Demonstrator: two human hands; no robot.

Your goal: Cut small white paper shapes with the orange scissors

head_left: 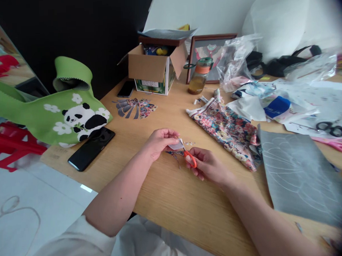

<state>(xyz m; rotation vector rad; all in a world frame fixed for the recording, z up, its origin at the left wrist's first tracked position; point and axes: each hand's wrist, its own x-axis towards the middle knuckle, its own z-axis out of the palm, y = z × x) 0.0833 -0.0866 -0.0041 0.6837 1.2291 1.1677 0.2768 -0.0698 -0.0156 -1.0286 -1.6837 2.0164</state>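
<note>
My left hand (161, 141) pinches a small pale piece (176, 145), possibly the backing of a cut fabric shape. Orange-handled scissors (190, 159) sit in my right hand (205, 162), its fingers through the loops. The blades point at the pale piece and meet its edge; how far they are apart is hard to see. Beneath the hands, small floral scraps (174, 154) lie on the wooden table (168, 203). Farther back are cut fabric pieces (136, 107), some floral and some grey, laid out in a fan. A folded floral cloth (224, 127) rests to the right.
On the left are a black phone (91, 148) and a green panda bag (73, 106). Behind stand an open cardboard box (150, 68), a second phone (126, 89), and a glass bottle (199, 77). A grey sheet with drawn lines (300, 179) and black-handled scissors (330, 129) lie right.
</note>
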